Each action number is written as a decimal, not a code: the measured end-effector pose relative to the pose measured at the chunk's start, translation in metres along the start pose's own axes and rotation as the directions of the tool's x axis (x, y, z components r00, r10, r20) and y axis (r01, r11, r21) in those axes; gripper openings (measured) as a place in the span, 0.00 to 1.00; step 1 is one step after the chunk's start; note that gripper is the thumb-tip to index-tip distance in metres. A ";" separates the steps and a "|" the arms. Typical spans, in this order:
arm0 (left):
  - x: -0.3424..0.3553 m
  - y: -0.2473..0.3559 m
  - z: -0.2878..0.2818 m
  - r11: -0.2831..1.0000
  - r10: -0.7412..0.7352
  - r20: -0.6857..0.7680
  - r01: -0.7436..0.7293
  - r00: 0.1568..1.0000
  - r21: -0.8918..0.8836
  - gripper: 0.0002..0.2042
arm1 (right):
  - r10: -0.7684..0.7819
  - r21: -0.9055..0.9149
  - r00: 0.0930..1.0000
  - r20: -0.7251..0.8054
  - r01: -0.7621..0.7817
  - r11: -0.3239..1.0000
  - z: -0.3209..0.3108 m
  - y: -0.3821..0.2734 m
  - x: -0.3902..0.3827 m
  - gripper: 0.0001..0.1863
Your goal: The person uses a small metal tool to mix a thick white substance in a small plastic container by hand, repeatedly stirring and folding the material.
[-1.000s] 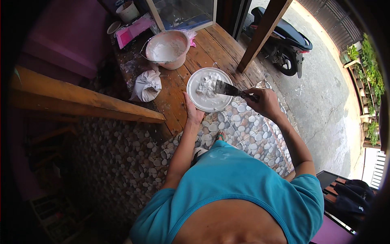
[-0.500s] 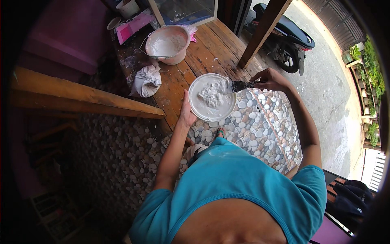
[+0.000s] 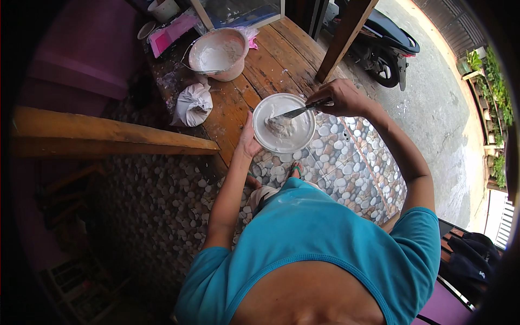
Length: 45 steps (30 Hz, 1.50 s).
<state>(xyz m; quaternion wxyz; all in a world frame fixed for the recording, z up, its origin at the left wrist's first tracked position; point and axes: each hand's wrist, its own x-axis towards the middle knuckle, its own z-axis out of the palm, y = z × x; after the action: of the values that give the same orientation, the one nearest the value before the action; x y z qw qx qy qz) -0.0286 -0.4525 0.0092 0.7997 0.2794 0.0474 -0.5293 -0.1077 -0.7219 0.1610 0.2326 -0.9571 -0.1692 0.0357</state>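
Note:
My left hand (image 3: pixel 248 139) grips the left rim of a round white plastic lid (image 3: pixel 267 142), held level in front of me. A mound of white putty (image 3: pixel 281 127) sits on the lid, with a thin smear around it. My right hand (image 3: pixel 340 98) is closed round the dark handle of a putty knife (image 3: pixel 297 112) at the lid's upper right. The blade points left, its tip in the putty and its face tilted nearly edge-on. The fingers of my left hand under the lid are hidden.
On the wooden table (image 3: pixel 273 59) ahead stand a pinkish bucket (image 3: pixel 230 67) with white powder inside, a crumpled white bag (image 3: pixel 193 105) and a pink dustpan-like tray (image 3: pixel 172 33). A wooden post (image 3: pixel 346 40) rises at right, and a wooden beam (image 3: pixel 114 131) crosses at left. Beyond is a motorcycle (image 3: pixel 383 46).
My right hand has moved left toward the lid, and the putty knife has turned from flat to nearly edge-on, its blade further into the putty. The mound looks more gathered.

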 end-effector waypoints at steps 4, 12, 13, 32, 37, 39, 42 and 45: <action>0.006 0.009 -0.004 0.988 0.150 -0.040 -0.151 0.988 -0.014 0.36 | -0.229 -0.233 0.947 -0.224 0.176 0.956 0.017 -0.030 -0.027 0.13; 0.011 0.015 0.004 0.960 0.262 -0.053 -0.266 0.964 -0.091 0.36 | 0.009 -0.177 0.946 -0.325 -0.070 0.982 0.038 -0.025 -0.035 0.17; 0.014 0.013 0.007 0.961 0.260 -0.044 -0.263 0.965 -0.090 0.36 | 0.047 -0.131 0.917 -0.396 -0.107 0.986 0.037 -0.022 -0.035 0.16; 0.022 -0.004 0.013 0.941 0.328 -0.099 -0.334 0.940 -0.061 0.35 | 0.183 -0.066 0.931 -0.317 -0.214 0.975 0.040 -0.037 -0.029 0.15; 0.018 -0.008 0.017 0.940 0.319 -0.119 -0.330 0.940 -0.091 0.34 | 0.171 -0.019 0.915 -0.365 -0.191 0.981 0.044 -0.038 -0.032 0.15; 0.015 -0.010 0.014 0.924 0.357 -0.086 -0.365 0.930 -0.111 0.34 | 0.164 -0.047 0.922 -0.350 -0.192 0.980 0.041 -0.040 -0.027 0.15; 0.021 -0.005 0.011 0.922 0.369 -0.109 -0.379 0.923 -0.083 0.36 | 0.081 -0.070 0.880 -0.468 -0.129 0.989 0.042 -0.045 -0.025 0.15; 0.018 -0.006 0.014 0.915 0.381 -0.106 -0.391 0.918 -0.095 0.36 | 0.082 -0.161 0.920 -0.383 -0.154 0.975 0.050 -0.037 -0.026 0.15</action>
<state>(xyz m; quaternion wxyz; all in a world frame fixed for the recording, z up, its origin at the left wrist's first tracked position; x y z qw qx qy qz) -0.0290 -0.4756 0.0122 0.9004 0.2594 0.0557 -0.3449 -0.1511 -0.6785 0.1330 0.1666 -0.9723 -0.0664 -0.1496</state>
